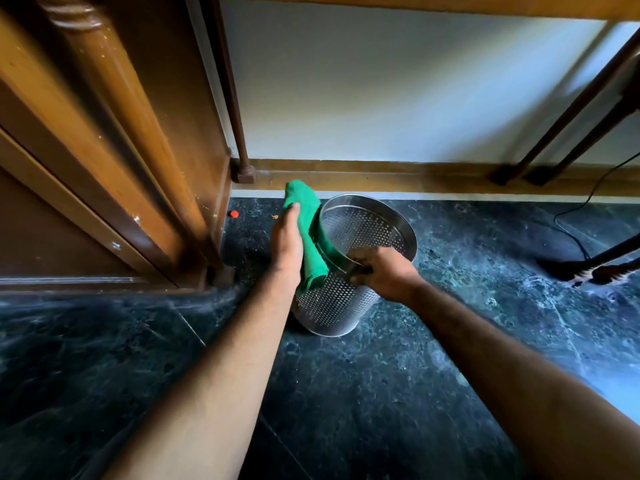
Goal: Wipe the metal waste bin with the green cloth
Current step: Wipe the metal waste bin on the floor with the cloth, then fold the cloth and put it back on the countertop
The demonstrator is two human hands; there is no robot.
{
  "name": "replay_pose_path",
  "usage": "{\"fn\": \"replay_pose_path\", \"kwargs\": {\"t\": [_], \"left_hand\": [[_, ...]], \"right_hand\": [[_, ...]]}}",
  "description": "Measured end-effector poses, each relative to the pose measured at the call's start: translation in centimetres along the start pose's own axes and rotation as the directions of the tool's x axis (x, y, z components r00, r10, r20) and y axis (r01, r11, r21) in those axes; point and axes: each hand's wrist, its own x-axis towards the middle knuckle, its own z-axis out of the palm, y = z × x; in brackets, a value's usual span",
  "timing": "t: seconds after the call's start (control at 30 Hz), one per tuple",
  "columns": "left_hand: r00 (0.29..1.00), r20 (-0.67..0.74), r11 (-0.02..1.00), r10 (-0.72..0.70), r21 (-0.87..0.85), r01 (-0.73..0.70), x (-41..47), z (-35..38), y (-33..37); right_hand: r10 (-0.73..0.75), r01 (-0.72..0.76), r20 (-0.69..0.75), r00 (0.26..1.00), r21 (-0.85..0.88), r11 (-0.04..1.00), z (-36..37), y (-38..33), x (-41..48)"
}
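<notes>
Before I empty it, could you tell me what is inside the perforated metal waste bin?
The perforated metal waste bin shows only bare inner wall; its bottom is hidden by the near rim and right hand.

The waste bin (341,299) stands tilted on the floor (398,393) at the centre, its open mouth leaning toward the far wall (398,91), with the cabinet (114,150) to its left and the thin furniture legs (568,123) well apart at the far right. The left hand (285,245) presses the cloth (308,237) against the bin's left side, and the right hand (384,271) sits on the near rim. A cable (575,233) and a brush (588,271) lie on the floor to the right.
</notes>
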Motion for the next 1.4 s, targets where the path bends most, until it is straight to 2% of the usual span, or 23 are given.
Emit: {"fn": "replay_pose_path", "kwargs": {"t": [0.13,0.43,0.53,0.57,0.67,0.7,0.77,0.83,0.97,1.1,1.2,1.33,1.4], "left_hand": [[0.993,-0.069,0.987,-0.097,-0.136,0.087,-0.1,-2.2,-2.1],[0.985,-0.136,0.956,-0.104,-0.287,0.061,-2.1,-3.0,-3.5],[0.982,-0.164,0.958,-0.093,-0.282,0.043,-2.4,-3.0,-3.3],[0.981,-0.173,0.956,-0.086,-0.291,0.033,-2.6,-2.9,-3.2],[0.980,-0.169,0.917,-0.101,-0.398,0.026,-3.5,-2.7,-2.3],[0.987,-0.126,0.888,-0.104,-0.458,0.035,-3.9,-2.7,-1.9],[0.990,-0.105,0.864,-0.099,-0.502,0.034,-4.9,-2.6,-0.5],[0.977,-0.165,0.871,-0.132,-0.490,0.035,-6.2,-2.5,1.2],[0.962,-0.234,0.893,-0.142,-0.450,0.022,-10.0,-1.5,6.0],[0.967,-0.137,0.889,-0.213,-0.439,0.133,-15.4,-0.2,12.0],[0.984,-0.030,0.923,-0.176,-0.352,0.154,-19.1,-0.1,15.9],[0.995,0.079,0.967,-0.061,-0.241,0.079,-24.1,-1.9,21.7],[0.974,0.211,0.979,-0.081,-0.167,0.117,-26.0,-2.9,24.5]], "right_hand": [[-0.068,0.073,0.032,0.997,-0.209,0.975,0.9,-0.4,0.0],[-0.094,0.101,0.037,0.995,-0.326,0.940,3.2,0.1,-0.4],[-0.084,0.104,0.097,0.992,-0.225,0.969,2.4,-0.6,-0.6],[-0.101,0.110,0.063,0.993,-0.167,0.980,1.9,-1.3,-0.8],[-0.247,0.243,-0.194,0.949,-0.044,0.969,0.2,-4.1,-1.7],[-0.286,0.292,-0.196,0.938,0.000,0.956,-0.1,-5.3,-1.9],[-0.327,0.329,-0.040,0.944,0.058,0.943,-1.1,-7.8,-2.3],[-0.321,0.320,0.054,0.946,0.029,0.947,-1.9,-9.6,-2.6],[-0.238,0.237,0.031,0.971,0.045,0.971,-5.6,-13.3,-4.3],[-0.087,0.094,-0.044,0.995,0.182,0.979,-11.7,-16.6,-6.5],[0.026,-0.004,-0.060,0.998,0.335,0.942,-17.5,-19.0,-8.3],[0.150,-0.145,0.037,0.988,0.549,0.823,-25.5,-22.0,-11.0],[0.145,-0.181,0.109,0.983,0.589,0.787,-29.0,-23.1,-12.1]]}}
